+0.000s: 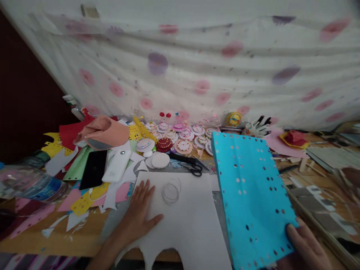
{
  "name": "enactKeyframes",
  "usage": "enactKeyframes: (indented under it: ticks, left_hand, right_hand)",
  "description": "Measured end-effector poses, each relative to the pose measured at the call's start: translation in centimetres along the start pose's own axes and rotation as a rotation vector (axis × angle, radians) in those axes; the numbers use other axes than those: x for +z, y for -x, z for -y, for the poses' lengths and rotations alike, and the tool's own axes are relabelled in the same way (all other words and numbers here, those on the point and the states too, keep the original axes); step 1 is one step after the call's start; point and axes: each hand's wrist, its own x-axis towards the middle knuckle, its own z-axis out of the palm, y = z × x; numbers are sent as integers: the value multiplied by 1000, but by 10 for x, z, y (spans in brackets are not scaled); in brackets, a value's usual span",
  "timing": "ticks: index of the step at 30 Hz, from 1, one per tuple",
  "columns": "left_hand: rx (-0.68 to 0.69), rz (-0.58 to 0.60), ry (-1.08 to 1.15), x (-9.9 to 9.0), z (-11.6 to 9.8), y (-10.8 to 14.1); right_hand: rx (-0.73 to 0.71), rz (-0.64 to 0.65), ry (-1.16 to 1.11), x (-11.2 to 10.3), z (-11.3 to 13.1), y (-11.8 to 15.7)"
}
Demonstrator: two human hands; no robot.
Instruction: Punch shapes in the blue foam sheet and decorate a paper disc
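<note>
**Left hand flat on the white sheet, right hand pinching the blue panel**

From my end, I read this as a holding step: one hand steadies, the other supports. My left hand [142, 217] lies open, fingers and thumb spread on the white sheet [194, 213] by the near edge of the worktop [78, 238]; that grip has hold of nothing. A loose coil of wire [170, 193] rests on the sheet, just beside the fingertips.

My right hand [309, 245] has its grip closed on the lower right corner of the blue panel [250, 187], thumb on top; I can't see the fingers underneath. The panel is dotted with small shiny spots and covers the sheet's right side from my view. I can't tell whether it touches the worktop.

Beyond the sheet lie the black scissors [182, 158] and two white discs [161, 160], with decorated paper hats [184, 145] toward the far edge. The black phone [93, 168] and white phone [117, 167] sit to the left.

I judge that any shift of the panel calls for a firm corner pinch and clearance from the coil and scissors.
</note>
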Motion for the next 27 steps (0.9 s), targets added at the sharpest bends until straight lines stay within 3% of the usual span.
enactKeyframes:
  ticks: [5,8,11,15,17,19,21,23,26,27]
  left_hand:
    - [-121,-31,164,7,-5,1]
    - [-246,-76,371,-5,-26,-5]
    - [-279,-143,611,-23,-51,-11]
    - [-287,-84,1090,-38,-82,-13]
    - [-441,-73,1207,-42,-95,-12]
    - [-678,-189,1214,-47,-104,-12]
    - [-870,-379,1202,-54,-104,-12]
    - [-953,-522,1237,-65,-93,-10]
    - [-1096,-681,1167,-80,-62,2]
    - [-1157,-676,1139,-84,-51,9]
  right_hand:
    - [2,34,-77,11,-10,8]
    - [24,96,-67,18,-17,11]
    - [55,169,-65,24,-26,13]
    - [84,293,-80,38,-40,24]
    - [103,419,-51,47,-46,31]
    - [90,542,-3,56,-51,33]
    - [-18,636,54,64,-53,27]
    - [-213,686,142,69,-53,15]
    - [-515,687,360,77,-55,-7]
    - [-585,692,459,81,-58,-13]
